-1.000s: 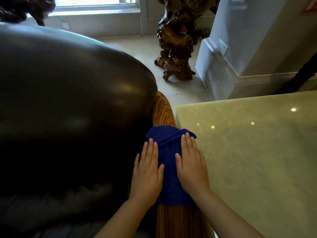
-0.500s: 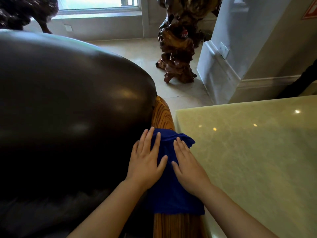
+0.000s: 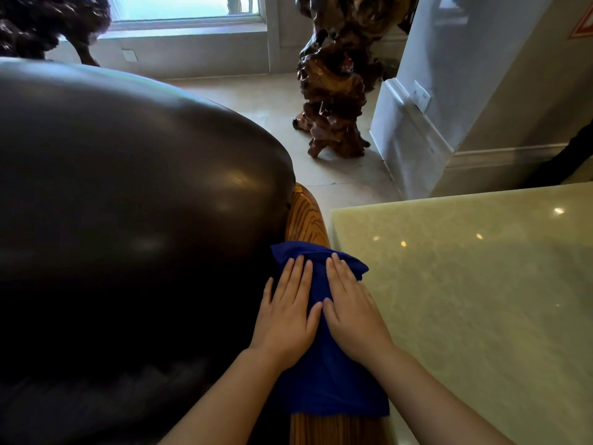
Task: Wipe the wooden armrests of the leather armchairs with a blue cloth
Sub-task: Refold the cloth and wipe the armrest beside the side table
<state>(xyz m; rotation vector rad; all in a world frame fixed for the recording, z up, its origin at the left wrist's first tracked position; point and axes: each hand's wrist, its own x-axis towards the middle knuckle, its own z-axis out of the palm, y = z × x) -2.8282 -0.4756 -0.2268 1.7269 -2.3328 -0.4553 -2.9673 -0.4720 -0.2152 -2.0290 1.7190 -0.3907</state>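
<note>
The deep blue woven cloth [image 3: 324, 374] lies draped over the striped, honey-brown wooden armrest [image 3: 306, 216] of the dark brown leather armchair [image 3: 128, 203], covering the stretch of wood nearest the camera. Bare grain shows beyond the cloth's far edge and again just below its near hem. Both hands rest flat on it, palms down, gripping nothing: the left hand [image 3: 285, 319] on the side next to the leather, fingers straight and slightly apart, and the right hand [image 3: 351, 311] on the side away from it, with the two thumbs almost touching over the middle of the cloth.

Compared with a second ago, the hands sit closer together and the cloth's far edge is more bunched, while its near hem has slid a little farther along the armrest, away from the person. That suggests a pushing stroke is under way, so the wood past the cloth's far edge probably remains to be wiped.

Just beside the armrest, opposite the leather, stands the pale green polished stone bench [image 3: 475, 284]. Beyond the armrest's far end, a gnarled dark root carving [image 3: 333, 91] stands on the tiled floor.
</note>
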